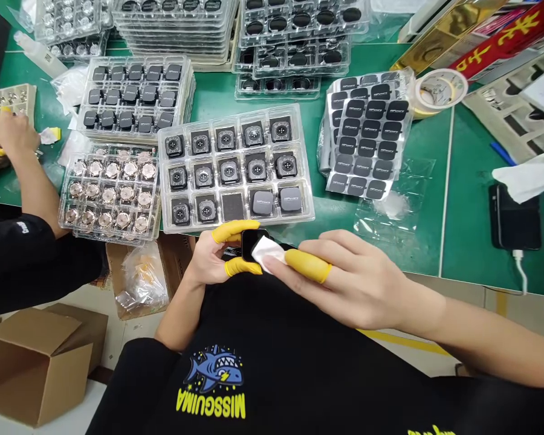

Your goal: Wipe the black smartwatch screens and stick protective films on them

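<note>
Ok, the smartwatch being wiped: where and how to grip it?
I'd pinch the black smartwatch by its far and near edges, coming from the left, much as the left hand does. It's a flat block with opposed edges, and that leaves most of the screen open to the white cloth.

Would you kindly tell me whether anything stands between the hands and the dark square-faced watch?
A white cloth lies between the right hand and the watch; between the left hand and the watch, only yellow finger covers are visible.
</note>
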A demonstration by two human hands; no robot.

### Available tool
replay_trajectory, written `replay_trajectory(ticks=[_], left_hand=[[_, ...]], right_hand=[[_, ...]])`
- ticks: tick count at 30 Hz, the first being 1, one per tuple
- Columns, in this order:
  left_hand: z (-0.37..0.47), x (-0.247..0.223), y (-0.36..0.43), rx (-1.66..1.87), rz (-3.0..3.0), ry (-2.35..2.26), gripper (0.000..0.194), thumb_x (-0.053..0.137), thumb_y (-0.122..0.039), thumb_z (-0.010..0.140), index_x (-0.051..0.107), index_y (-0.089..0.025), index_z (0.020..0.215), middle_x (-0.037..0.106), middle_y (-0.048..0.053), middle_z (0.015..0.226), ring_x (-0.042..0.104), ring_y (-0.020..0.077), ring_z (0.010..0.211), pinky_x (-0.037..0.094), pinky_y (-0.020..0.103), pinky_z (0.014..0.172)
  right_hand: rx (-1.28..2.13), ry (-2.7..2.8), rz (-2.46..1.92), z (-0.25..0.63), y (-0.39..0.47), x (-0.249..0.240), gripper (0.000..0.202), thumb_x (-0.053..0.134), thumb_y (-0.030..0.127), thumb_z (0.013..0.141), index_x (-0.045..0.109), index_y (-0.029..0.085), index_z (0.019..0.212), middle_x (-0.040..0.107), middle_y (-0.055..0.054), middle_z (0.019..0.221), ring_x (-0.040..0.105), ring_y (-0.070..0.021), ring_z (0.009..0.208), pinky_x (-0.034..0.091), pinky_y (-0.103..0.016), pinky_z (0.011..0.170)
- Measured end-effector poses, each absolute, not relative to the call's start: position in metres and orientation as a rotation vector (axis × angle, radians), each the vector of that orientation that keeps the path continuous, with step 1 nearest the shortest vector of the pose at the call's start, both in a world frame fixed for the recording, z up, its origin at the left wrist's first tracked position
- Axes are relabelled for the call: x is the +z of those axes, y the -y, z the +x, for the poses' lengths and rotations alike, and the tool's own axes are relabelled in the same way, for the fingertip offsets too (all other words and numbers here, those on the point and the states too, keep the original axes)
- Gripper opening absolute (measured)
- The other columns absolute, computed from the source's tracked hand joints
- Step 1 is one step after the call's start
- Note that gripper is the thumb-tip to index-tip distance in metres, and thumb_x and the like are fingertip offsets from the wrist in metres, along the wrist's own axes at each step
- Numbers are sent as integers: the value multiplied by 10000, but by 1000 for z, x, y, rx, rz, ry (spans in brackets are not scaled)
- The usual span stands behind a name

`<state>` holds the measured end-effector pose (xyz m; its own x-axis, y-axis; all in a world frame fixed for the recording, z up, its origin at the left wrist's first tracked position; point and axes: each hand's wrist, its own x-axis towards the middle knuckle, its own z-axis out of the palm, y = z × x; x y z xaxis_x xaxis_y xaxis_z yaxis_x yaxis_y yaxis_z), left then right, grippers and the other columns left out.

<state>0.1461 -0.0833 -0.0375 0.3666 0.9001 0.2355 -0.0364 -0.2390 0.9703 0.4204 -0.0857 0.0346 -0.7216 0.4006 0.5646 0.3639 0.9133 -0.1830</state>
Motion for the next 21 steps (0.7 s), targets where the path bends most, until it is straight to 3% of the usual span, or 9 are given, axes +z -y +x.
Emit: replay_trajectory(ticks=[7,11,17,21], left_hand=[[139,-34,83,923,1663,-796,652,977,-495,873,802,-225,1440,904,118,1223,890,238,936,715,275,835],[141,-42,84,973,1649,-820,718,1022,-523,804,805,-205,1410,908,123,1186,896,258,962,725,284,846],[142,-47,93,1054,1374,-892,742,1011,-584,803,798,-180,1388,908,137,1148,908,277,980,754,318,864],[137,-40,95,1117,1315,-869,710,1046,-459,796,794,-219,1415,914,110,1143,915,277,984,762,330,890]], right_hand=[[60,2559,-390,409,73,29,251,607,87,1107,800,175,1241,756,-44,962,644,-197,925,468,-380,733],[-67,2563,-511,402,66,31,235,612,87,1092,816,148,1190,778,-96,1015,648,-230,970,484,-390,769],[-100,2526,-715,415,60,24,325,539,26,1034,813,119,1183,685,-85,834,575,-248,810,454,-391,679],[18,2327,-891,434,69,17,517,572,12,985,733,174,1448,735,-111,958,584,-275,827,505,-430,696]])
